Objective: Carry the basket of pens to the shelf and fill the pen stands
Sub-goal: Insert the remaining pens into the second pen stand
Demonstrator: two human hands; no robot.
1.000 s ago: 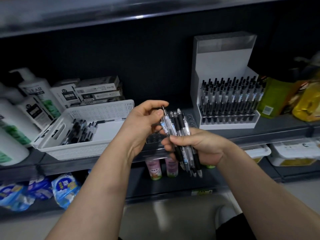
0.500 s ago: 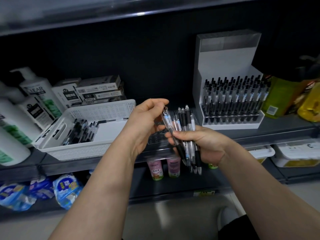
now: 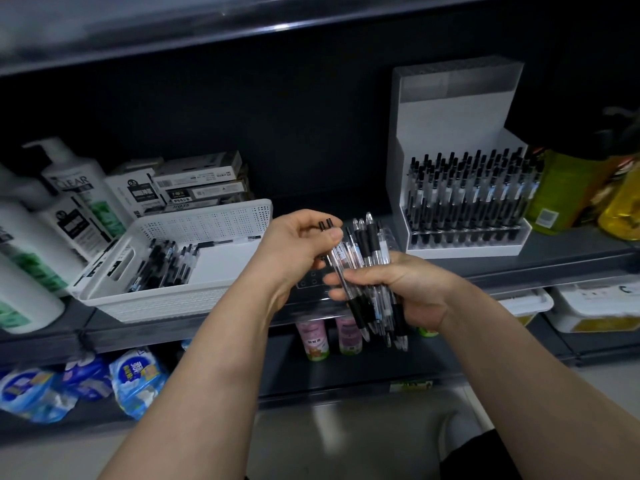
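My right hand (image 3: 401, 289) grips a bundle of clear pens with black grips (image 3: 372, 271), tips pointing down. My left hand (image 3: 298, 244) pinches the top of one pen (image 3: 334, 258) at the bundle's left edge and tilts it away from the others. Behind my hands a clear pen stand (image 3: 313, 282) with empty holes lies on the dark shelf (image 3: 554, 258). A white perforated basket (image 3: 194, 223) on the left holds several more pens. To the right, a white pen stand (image 3: 460, 209) is packed with upright pens.
Shampoo bottles (image 3: 74, 188) and pen boxes (image 3: 197, 181) stand left of and behind the basket. Yellow-green bottles (image 3: 568, 192) sit right of the white stand. The lower shelf holds pink bottles (image 3: 313, 341), blue packets (image 3: 138, 379) and white tubs (image 3: 595, 306).
My left hand has drawn one pen upward and leftward out of the bundle. The bundle in my right hand stays in about the same place.
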